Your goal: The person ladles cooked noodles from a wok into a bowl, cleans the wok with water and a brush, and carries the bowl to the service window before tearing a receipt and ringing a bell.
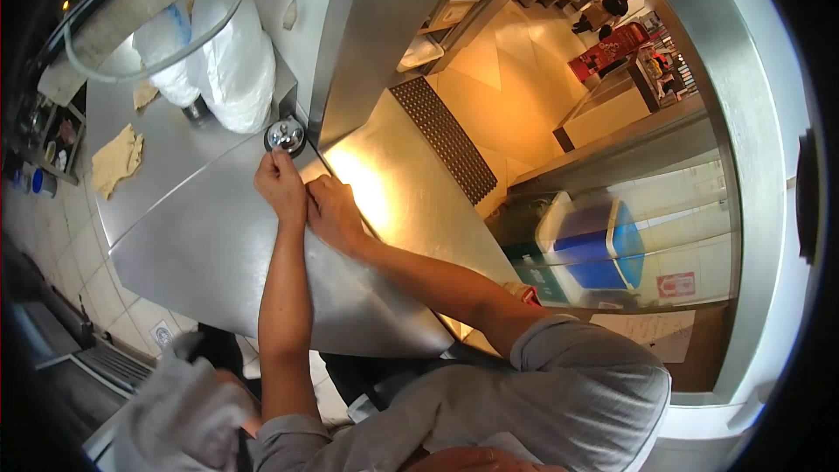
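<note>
My left hand is closed, its fingers curled together just below a silver call bell on the steel counter. Whether the fingertips touch the bell is hard to tell. Beside it on the right, my right hand rests on the counter with its fingers curled in, close against the left wrist. I see nothing in either hand. White plastic-wrapped bundles stand behind the bell. A crumpled yellowish cloth lies at the counter's left side.
A pale cable loops above the counter. Past the metal ledge are a black perforated mat, a blue bin and a paper sheet. People stand far off at top right. A blurred grey-clothed person is at lower left.
</note>
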Available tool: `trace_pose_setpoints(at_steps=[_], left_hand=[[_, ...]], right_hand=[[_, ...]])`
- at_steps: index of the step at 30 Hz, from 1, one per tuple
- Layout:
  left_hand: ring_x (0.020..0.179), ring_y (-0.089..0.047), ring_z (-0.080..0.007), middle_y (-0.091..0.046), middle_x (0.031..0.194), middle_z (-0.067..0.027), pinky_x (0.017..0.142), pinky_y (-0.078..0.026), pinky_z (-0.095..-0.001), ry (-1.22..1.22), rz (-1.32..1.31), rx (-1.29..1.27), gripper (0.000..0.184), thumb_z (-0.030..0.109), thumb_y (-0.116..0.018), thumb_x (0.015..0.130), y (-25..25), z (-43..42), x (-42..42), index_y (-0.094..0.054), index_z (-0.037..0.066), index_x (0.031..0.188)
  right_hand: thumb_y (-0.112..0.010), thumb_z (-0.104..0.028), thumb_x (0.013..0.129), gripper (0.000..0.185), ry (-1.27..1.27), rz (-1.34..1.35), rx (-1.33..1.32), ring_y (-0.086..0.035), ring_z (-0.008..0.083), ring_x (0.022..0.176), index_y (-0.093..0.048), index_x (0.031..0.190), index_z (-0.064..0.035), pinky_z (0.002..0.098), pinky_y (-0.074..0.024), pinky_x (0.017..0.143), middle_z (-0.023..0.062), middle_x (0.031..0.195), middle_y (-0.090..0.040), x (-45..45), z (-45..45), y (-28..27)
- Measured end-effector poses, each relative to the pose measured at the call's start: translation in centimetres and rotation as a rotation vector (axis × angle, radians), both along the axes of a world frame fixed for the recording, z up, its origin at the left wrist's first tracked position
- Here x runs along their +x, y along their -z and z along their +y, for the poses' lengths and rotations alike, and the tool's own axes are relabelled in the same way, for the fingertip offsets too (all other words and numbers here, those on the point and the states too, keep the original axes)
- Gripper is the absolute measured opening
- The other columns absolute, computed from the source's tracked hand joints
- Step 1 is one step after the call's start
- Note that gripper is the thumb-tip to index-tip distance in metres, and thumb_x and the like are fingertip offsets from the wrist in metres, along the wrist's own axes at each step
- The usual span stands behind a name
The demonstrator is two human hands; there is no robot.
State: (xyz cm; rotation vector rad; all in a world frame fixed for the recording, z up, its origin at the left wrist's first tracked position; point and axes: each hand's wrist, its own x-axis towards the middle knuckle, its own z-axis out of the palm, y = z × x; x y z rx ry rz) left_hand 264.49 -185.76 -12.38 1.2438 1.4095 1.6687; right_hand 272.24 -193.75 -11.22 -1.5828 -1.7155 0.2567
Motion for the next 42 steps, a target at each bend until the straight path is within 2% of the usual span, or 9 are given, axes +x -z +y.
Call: trace_pose_setpoints(at_steps=[5, 7, 13, 19, 21, 26, 37, 39, 42], left_hand=[[0.057, -0.03, -0.0062, -0.034, 0.057, 0.0041, 0.049, -0.024, -0.0317, 0.066, -0.067, -0.033, 0.045, 0.018, -0.055, 0.1, -0.1, 0.2, -0.2, -0.038, 0.003, 0.061], [0.056, -0.03, -0.0065, -0.034, 0.056, 0.0042, 0.049, -0.024, -0.032, 0.073, -0.063, -0.035, 0.046, 0.018, -0.055, 0.1, -0.2, 0.2, -0.2, -0.038, 0.002, 0.06], [0.052, -0.029, -0.0079, -0.033, 0.051, 0.0005, 0.046, -0.024, -0.0342, 0.047, 0.048, -0.028, 0.048, 0.02, -0.056, 0.1, 0.0, 0.3, -0.1, -0.039, 0.0, 0.06], [0.051, -0.03, -0.0088, -0.034, 0.05, -0.0018, 0.047, -0.025, -0.0349, 0.06, 0.1, -0.055, 0.047, 0.021, -0.055, 0.099, -0.3, 0.2, 0.0, -0.041, -0.001, 0.06], [0.055, -0.03, -0.0068, -0.035, 0.056, 0.0047, 0.048, -0.024, -0.0318, 0.09, 0.098, -0.054, 0.049, 0.025, -0.055, 0.101, 0.0, 0.3, -0.1, -0.042, 0.001, 0.062], [0.055, -0.03, -0.0071, -0.034, 0.056, 0.0045, 0.048, -0.024, -0.0323, 0.078, 0.106, -0.048, 0.048, 0.024, -0.055, 0.101, 0.0, 0.4, -0.1, -0.041, 0.001, 0.061], [0.057, -0.031, -0.0074, -0.036, 0.058, 0.0035, 0.049, -0.026, -0.0318, 0.103, 0.083, -0.07, 0.047, 0.024, -0.055, 0.101, 0.0, 0.3, 0.1, -0.042, 0.001, 0.063], [0.052, -0.031, -0.0088, -0.035, 0.05, -0.0014, 0.047, -0.026, -0.0347, 0.079, 0.093, -0.049, 0.047, 0.021, -0.055, 0.1, -0.5, 0.2, 0.2, -0.042, -0.001, 0.061], [0.052, -0.03, -0.0085, -0.035, 0.051, -0.001, 0.047, -0.026, -0.0343, 0.099, 0.099, -0.044, 0.047, 0.021, -0.056, 0.1, -0.3, 0.3, 0.0, -0.042, -0.001, 0.061]], right_hand=[[-0.066, -0.006, 0.081, 0.006, 0.011, -0.001, -0.017, -0.058, 0.0302, 0.082, -0.063, 0.085, -0.0053, 0.0414, -0.0414, 0.073, 0.0105, 0.082, -0.059, 0.1, -0.4, -0.1], [-0.064, -0.008, 0.083, 0.004, -0.011, 0.019, -0.018, -0.057, 0.0317, 0.087, -0.062, 0.085, -0.0048, 0.0455, -0.0404, 0.074, 0.0122, 0.087, -0.059, 0.0, -0.3, -0.2], [-0.067, -0.007, 0.08, 0.007, 0.008, -0.028, -0.033, -0.058, 0.0295, 0.084, -0.062, 0.085, -0.0057, 0.0419, -0.0403, 0.073, 0.0091, 0.083, -0.059, 0.0, -0.2, -0.3], [-0.067, -0.006, 0.079, 0.007, 0.031, -0.06, 0.004, -0.058, 0.0303, 0.082, -0.061, 0.084, -0.0046, 0.0423, -0.0407, 0.071, 0.01, 0.081, -0.059, -0.1, -0.2, -0.3], [-0.067, -0.006, 0.079, 0.007, 0.023, -0.034, 0.015, -0.058, 0.0306, 0.08, -0.061, 0.084, -0.0044, 0.0427, -0.041, 0.07, 0.0103, 0.08, -0.058, 0.0, -0.1, 0.0], [-0.067, -0.004, 0.078, 0.008, 0.012, -0.007, 0.002, -0.057, 0.0314, 0.076, -0.06, 0.083, -0.0038, 0.0436, -0.0419, 0.068, 0.0109, 0.076, -0.057, 0.0, 0.2, 0.1], [-0.064, -0.005, 0.079, 0.006, 0.03, -0.003, -0.009, -0.057, 0.0307, 0.082, -0.059, 0.083, -0.0036, 0.043, -0.0397, 0.073, 0.0107, 0.081, -0.058, -0.1, -0.2, -0.4], [-0.064, -0.004, 0.079, 0.006, 0.023, -0.006, -0.015, -0.057, 0.0308, 0.083, -0.059, 0.083, -0.0034, 0.0432, -0.0395, 0.072, 0.0109, 0.081, -0.058, -0.1, -0.1, -0.4], [-0.064, -0.004, 0.078, 0.007, 0.021, -0.014, -0.024, -0.056, 0.0309, 0.083, -0.059, 0.083, -0.0032, 0.0437, -0.0392, 0.072, 0.0114, 0.081, -0.057, -0.1, -0.2, -0.5]])
